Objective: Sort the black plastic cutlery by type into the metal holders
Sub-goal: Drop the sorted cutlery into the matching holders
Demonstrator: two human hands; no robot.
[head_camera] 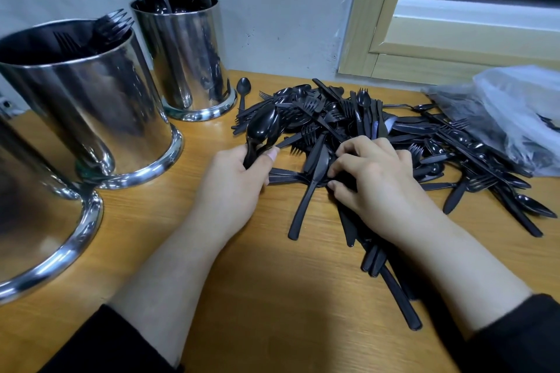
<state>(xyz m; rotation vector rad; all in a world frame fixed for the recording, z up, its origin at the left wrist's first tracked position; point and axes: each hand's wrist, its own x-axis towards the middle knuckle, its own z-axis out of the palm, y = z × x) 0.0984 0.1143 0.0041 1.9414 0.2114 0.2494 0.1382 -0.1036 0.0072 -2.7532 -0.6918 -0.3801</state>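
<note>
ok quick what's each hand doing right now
Left hand: grips a bunch of spoons.
Right hand: fingers curled into the cutlery pile, gripping knives.

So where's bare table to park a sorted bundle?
Bare wood lies between the forearms, near the table edge, and between the fork holder and left hand. Crowded: the cutlery pile to the plastic bag.
</note>
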